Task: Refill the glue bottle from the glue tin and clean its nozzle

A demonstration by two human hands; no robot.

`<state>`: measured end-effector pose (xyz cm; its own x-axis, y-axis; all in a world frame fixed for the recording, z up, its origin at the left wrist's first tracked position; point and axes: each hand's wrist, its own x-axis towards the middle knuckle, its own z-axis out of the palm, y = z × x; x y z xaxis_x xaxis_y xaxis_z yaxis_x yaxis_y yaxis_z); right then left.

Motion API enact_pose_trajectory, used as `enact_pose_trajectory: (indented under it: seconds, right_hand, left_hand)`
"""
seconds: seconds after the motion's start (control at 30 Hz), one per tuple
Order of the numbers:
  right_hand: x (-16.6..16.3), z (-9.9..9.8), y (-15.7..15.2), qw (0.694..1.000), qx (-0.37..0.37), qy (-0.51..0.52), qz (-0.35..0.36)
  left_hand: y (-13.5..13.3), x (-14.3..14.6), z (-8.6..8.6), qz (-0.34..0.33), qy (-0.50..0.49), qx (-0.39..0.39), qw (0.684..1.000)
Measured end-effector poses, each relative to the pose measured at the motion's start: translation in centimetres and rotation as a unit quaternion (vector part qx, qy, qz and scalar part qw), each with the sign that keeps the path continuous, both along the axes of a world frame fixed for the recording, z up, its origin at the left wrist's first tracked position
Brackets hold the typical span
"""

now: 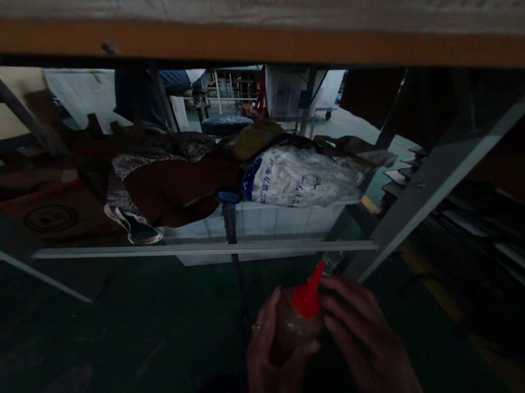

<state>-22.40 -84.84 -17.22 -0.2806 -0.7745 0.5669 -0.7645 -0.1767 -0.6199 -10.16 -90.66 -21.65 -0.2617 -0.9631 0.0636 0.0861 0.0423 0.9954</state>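
A squeeze bottle (299, 329) with a brownish, see-through body is held low in front of me, below the table edge. Its red cap (307, 300) tapers to a slanted nozzle that points up and to the right. My left hand (276, 354) is closed around the bottle's body, with the thumb across the near side and a ring on one finger. From the right, my right hand (363, 327) bends its fingers against the bottle beside the cap. Its fingertips are partly hidden and dim.
Overhead runs a table edge (238, 41) with an orange-brown band. A metal crossbar (201, 247) spans the table legs. Behind it stands a white bin (291, 222) topped with brown cloth (181, 186) and a printed plastic bag (299, 177). Dark stacked pieces (493, 239) lie at right.
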Motion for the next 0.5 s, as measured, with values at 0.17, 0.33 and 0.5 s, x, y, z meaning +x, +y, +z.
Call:
enact_pose_trajectory:
  seconds: [0.17,0.33,0.5]
  right_hand:
    - [-1.0,0.0,0.5,0.997,0.023,-0.068,-0.005]
    - [-0.5,-0.4,0.3,0.995,0.021,-0.099,-0.003]
    - [0.0,-0.2,0.9,0.986,-0.003,-0.164,0.019]
  left_hand:
    - [0.0,0.3,-0.6,0.009,-0.104,-0.124,0.987]
    - [-0.5,0.5,-1.3,0.005,-0.135,-0.187,0.973]
    - [-0.8,0.2,-0.5,0.038,-0.071,-0.082,0.993]
